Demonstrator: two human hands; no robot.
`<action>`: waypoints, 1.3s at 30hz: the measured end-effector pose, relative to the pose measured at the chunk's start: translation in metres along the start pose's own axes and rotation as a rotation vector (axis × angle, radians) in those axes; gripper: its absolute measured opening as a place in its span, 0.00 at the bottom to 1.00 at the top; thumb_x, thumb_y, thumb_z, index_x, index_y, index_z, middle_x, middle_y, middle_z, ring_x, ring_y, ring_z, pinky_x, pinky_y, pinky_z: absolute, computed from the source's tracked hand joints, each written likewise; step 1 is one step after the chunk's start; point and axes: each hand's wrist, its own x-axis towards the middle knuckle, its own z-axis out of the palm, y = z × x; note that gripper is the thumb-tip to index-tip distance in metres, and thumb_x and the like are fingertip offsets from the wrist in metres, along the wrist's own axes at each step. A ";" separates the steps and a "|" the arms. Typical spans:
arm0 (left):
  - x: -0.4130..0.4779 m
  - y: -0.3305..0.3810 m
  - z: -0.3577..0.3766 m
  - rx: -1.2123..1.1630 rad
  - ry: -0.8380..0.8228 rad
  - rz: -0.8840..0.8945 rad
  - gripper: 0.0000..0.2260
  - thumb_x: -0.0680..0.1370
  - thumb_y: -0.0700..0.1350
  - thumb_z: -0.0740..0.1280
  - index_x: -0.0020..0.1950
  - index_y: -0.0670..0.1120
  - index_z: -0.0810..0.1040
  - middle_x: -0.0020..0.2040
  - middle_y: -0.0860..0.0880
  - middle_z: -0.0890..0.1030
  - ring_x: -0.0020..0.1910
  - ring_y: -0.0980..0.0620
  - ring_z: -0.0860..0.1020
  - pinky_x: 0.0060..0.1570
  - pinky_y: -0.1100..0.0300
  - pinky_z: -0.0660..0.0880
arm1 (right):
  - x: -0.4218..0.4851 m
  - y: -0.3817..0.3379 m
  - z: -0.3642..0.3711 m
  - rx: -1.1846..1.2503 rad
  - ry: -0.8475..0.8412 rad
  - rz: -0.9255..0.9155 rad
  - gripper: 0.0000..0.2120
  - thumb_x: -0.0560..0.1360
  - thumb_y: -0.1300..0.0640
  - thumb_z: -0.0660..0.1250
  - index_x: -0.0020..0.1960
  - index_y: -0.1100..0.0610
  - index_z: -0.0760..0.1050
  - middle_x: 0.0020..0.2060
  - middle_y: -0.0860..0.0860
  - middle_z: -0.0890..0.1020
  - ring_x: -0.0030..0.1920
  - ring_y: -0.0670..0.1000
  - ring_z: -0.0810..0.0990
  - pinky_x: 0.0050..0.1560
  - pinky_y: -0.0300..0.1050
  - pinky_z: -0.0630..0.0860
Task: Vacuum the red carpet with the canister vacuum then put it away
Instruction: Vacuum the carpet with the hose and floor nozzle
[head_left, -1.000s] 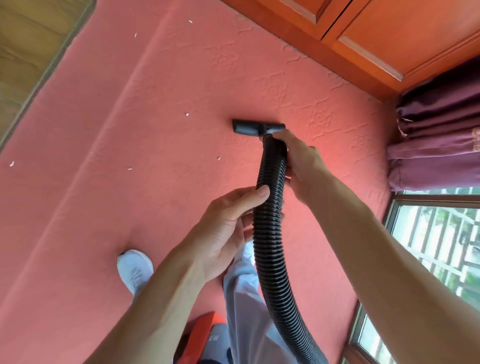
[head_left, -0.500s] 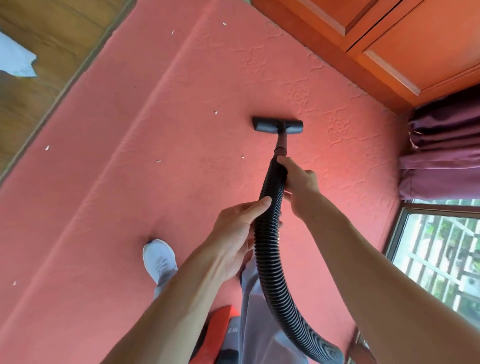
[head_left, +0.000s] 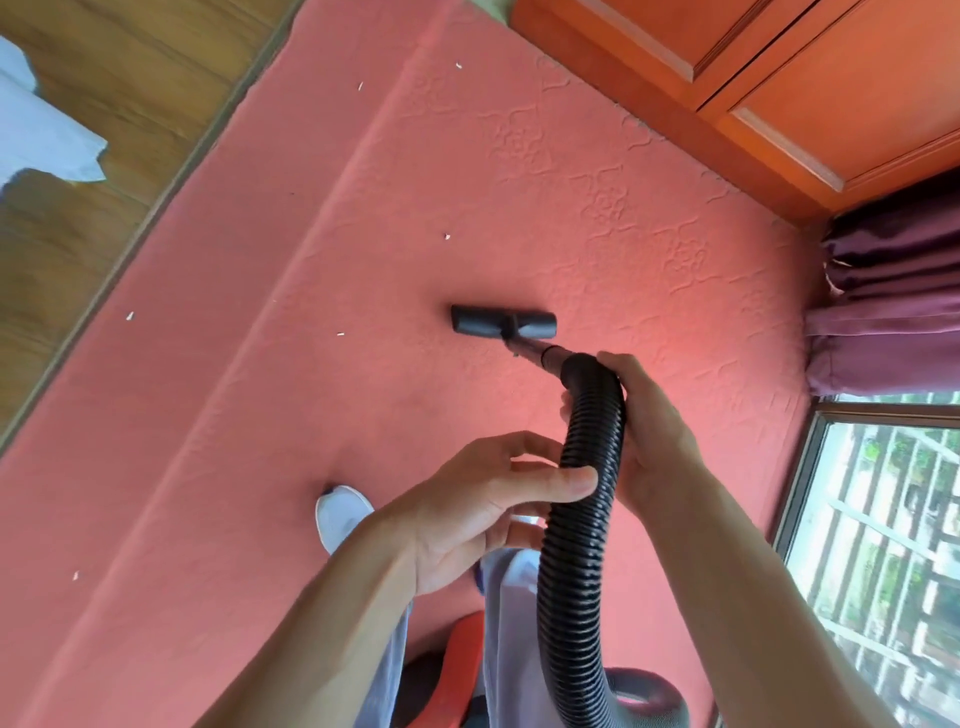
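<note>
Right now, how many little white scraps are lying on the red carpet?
6 scraps: two near the top edge, one above the nozzle at, two left of it, one at lower left. Others may be hidden.

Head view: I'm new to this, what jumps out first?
The red carpet fills most of the view. A black ribbed hose runs up from the bottom edge, held by the left hand and, nearer its tip, the right hand. Its black nozzle sits on the carpet at centre, with small white scraps scattered left and above.
</note>
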 end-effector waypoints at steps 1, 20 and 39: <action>0.000 -0.003 -0.004 -0.020 -0.002 -0.002 0.21 0.71 0.44 0.77 0.60 0.39 0.76 0.57 0.33 0.81 0.52 0.40 0.81 0.51 0.50 0.78 | 0.002 0.003 0.003 0.001 0.000 -0.003 0.36 0.53 0.45 0.75 0.56 0.64 0.80 0.41 0.58 0.77 0.40 0.55 0.76 0.45 0.53 0.75; 0.037 0.017 0.017 0.078 -0.081 0.065 0.27 0.66 0.46 0.77 0.60 0.35 0.76 0.54 0.37 0.81 0.50 0.41 0.80 0.45 0.56 0.80 | 0.003 -0.044 -0.011 -0.024 -0.022 0.008 0.23 0.66 0.44 0.72 0.52 0.61 0.81 0.38 0.55 0.78 0.32 0.50 0.76 0.34 0.44 0.75; 0.051 0.006 0.011 -0.091 0.118 0.149 0.30 0.67 0.50 0.80 0.62 0.36 0.77 0.51 0.40 0.83 0.48 0.45 0.82 0.48 0.56 0.81 | 0.043 -0.052 0.019 -0.027 -0.186 0.034 0.24 0.70 0.45 0.72 0.55 0.63 0.77 0.33 0.54 0.76 0.24 0.50 0.76 0.26 0.39 0.73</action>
